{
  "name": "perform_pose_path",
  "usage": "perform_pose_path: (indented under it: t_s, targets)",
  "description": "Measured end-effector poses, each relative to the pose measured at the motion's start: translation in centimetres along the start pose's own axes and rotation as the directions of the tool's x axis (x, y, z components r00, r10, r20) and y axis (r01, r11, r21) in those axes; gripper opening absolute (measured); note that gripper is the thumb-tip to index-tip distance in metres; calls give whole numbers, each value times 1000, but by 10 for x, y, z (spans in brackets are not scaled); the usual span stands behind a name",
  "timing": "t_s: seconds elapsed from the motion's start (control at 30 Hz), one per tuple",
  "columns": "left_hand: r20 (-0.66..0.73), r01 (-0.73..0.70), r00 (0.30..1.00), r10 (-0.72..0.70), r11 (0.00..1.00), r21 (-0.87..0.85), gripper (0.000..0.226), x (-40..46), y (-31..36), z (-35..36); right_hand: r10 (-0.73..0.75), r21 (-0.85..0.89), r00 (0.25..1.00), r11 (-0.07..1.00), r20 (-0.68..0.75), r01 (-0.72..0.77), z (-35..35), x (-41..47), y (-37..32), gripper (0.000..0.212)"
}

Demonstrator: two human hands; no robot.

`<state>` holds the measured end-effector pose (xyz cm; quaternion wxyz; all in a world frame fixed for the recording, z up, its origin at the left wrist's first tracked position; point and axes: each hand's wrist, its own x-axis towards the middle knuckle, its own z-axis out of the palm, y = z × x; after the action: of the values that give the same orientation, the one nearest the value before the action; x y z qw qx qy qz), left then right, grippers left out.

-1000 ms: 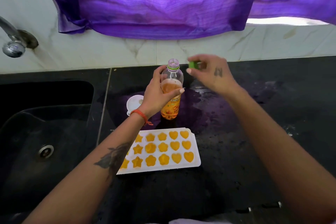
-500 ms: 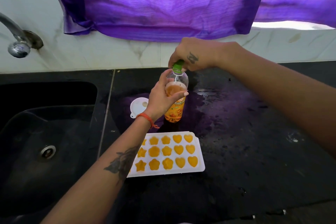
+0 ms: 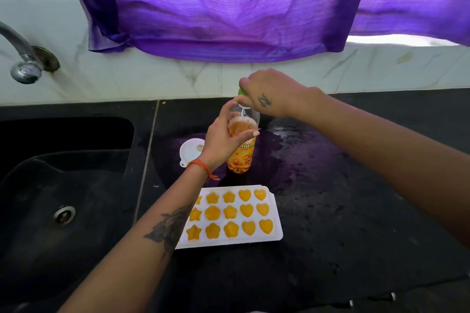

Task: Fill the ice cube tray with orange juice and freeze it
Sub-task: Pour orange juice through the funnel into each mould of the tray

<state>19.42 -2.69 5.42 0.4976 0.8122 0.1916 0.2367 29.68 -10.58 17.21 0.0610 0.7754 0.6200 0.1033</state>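
Capping juice bottle, frame centre; tray filled.
Left hand gripping bottle, right hand fingers pinching cap; likely risk: cross-threading, leaking.

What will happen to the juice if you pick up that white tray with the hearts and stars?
It would probably slosh: the ice cube tray looks filled close to the brim with liquid orange juice, so a small tilt could spill it. The tray looks like thin plastic, so it may bend if lifted by one end. The dark countertop already looks wet, so it might slide easily.
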Motion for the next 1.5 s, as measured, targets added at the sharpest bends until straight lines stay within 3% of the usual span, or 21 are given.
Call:
perform_pose_path:
  t_s: [0.17,0.37,0.6,0.77,0.87,0.97,1.03,1.1,1.2,1.3,1.4,1.5]
  targets:
    - [1,-13,1000,13,1000,1,80,-1,0,1,-88,133,989,989,117,72,-13,3,10,31]
    - [5,-11,1000,11,1000,2,81,0,-1,-1,-155,205,984,969,83,136,-31,10,19,31]
    - [0,-1,1000,1,1000,4,83,1,-4,0,-188,148,972,975,138,168,-24,14,11,31]
    - [-6,7,1000,-7,1000,6,85,3,-5,0,-244,-3,963,969,119,246,-18,13,6,29]
    - [-5,1,1000,-1,1000,7,84,2,-3,0,-175,-26,980,984,94,178,-17,11,9,31]
    - [3,-14,1000,14,1000,9,81,2,-1,-1,-93,-14,991,995,99,95,-15,12,9,51]
    - [25,-18,1000,18,1000,6,81,1,1,-1,-6,153,977,988,213,-27,-16,12,14,65]
    - [34,-8,999,8,1000,1,81,1,1,-2,4,194,953,979,303,-66,-18,10,22,62]
    - [33,4,999,-4,1000,-17,80,1,-1,-3,-176,169,961,976,215,140,-14,6,27,57]
    - [8,3,1000,-3,1000,-5,81,1,-2,-2,-239,44,969,971,60,236,-5,4,22,37]
    - [-21,-1,1000,1,1000,-12,79,0,-3,1,-191,-85,981,978,7,191,3,0,19,42]
    - [-22,-17,1000,16,1000,-6,76,-1,-2,2,-18,-138,996,990,-88,6,7,-2,13,62]
